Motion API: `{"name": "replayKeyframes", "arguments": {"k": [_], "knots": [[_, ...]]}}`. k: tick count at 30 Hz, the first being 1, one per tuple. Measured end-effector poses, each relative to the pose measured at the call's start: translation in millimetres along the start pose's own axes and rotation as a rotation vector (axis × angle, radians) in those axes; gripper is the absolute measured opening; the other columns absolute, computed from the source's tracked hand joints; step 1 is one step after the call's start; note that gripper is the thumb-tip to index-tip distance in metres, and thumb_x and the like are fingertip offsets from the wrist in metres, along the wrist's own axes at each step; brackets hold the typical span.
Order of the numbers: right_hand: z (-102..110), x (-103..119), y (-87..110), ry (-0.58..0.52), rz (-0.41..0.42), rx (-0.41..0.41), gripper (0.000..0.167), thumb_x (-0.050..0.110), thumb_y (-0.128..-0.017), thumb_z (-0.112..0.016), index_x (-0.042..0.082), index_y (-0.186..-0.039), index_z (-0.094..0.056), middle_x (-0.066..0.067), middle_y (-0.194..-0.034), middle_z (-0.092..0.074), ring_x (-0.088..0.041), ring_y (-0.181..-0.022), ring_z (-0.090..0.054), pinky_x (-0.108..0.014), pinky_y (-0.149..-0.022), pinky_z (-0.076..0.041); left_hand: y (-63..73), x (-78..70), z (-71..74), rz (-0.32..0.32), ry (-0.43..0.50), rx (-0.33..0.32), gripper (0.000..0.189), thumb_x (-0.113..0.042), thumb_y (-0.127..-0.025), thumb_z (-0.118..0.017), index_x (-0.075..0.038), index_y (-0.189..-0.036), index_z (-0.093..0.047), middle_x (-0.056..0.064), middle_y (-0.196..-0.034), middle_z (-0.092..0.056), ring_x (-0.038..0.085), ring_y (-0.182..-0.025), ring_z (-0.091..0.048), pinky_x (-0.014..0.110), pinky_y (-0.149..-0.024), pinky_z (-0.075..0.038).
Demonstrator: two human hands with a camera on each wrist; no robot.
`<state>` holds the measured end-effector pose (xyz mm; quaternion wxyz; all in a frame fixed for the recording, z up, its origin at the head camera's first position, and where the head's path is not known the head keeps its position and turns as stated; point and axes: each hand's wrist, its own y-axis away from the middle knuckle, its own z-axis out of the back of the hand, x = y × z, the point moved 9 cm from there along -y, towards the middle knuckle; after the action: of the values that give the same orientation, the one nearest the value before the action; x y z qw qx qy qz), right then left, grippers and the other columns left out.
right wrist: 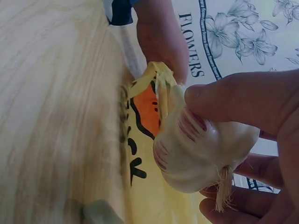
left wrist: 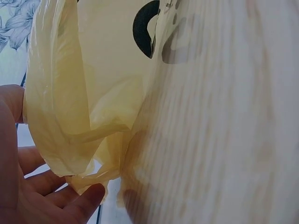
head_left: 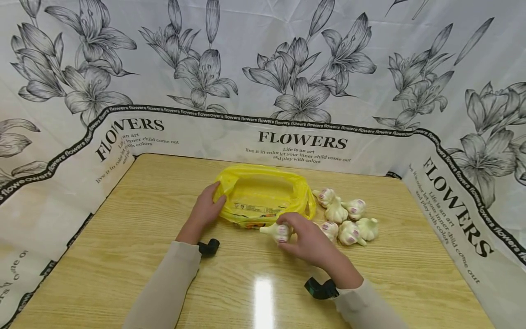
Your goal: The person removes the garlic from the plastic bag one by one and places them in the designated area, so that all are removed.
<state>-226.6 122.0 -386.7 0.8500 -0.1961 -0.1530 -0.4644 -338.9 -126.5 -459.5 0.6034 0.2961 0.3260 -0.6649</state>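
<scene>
A yellow plastic bag (head_left: 250, 217) lies on the table with its mouth spread wide. At its left end my left hand (head_left: 207, 205) grips the rim; in the left wrist view the thumb and fingers (left wrist: 86, 203) are about the thin plastic edge. My right hand (head_left: 308, 240) pinches a garlic bulb (head_left: 281, 233) just in front of the bag, its stem pointing left. The right wrist view shows this garlic bulb (right wrist: 196, 149) close up, with purple streaks and dry roots, held between thumb and fingers. Several more garlic bulbs (head_left: 335, 211) lie right of the bag, partly hidden by my right hand.
The wooden table (head_left: 230, 283) carries everything. White cloth (head_left: 213, 132) with printed flowers and lettering stands around its back and sides. A black wrist camera (head_left: 321, 289) sits on my right wrist, another black camera (head_left: 208, 247) on my left.
</scene>
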Motion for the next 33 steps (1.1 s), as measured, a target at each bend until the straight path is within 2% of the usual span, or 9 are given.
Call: {"name": "replayKeyframes", "arguments": {"k": [12,19,33], "knots": [[-14,3,2.5,0.015,0.048,0.015,0.047,0.024,-0.077,-0.081,0.021,-0.117,-0.058,0.000,-0.126,-0.058,-0.020,-0.108,-0.061,-0.043,-0.087,-0.052,-1.0,1.1,-1.6,0.008,-0.001,0.009,0.062,-0.032,-0.099,-0.046,-0.006,-0.152,-0.029,0.018,-0.155,-0.032,0.035,-0.144,-0.029,0.050,-0.118,-0.025],[-23,-1,2.2,0.034,0.054,0.036,0.047,0.024,-0.077,-0.081,0.020,-0.118,-0.058,0.000,-0.124,-0.058,-0.018,-0.103,-0.061,-0.039,-0.082,-0.053,-2.4,2.7,-2.3,0.009,-0.016,0.005,0.062,-0.034,-0.098,-0.045,-0.007,-0.152,-0.029,0.017,-0.155,-0.033,0.035,-0.144,-0.030,0.050,-0.118,-0.026],[-36,0,3.0,0.038,0.071,0.086,0.045,0.022,-0.079,-0.078,0.019,-0.119,-0.057,-0.001,-0.125,-0.059,-0.016,-0.103,-0.060,-0.037,-0.082,-0.052,-2.2,4.2,-4.0,0.009,-0.021,0.008,0.063,-0.034,-0.098,-0.046,-0.006,-0.152,-0.029,0.017,-0.155,-0.033,0.035,-0.144,-0.030,0.050,-0.118,-0.026]]}}
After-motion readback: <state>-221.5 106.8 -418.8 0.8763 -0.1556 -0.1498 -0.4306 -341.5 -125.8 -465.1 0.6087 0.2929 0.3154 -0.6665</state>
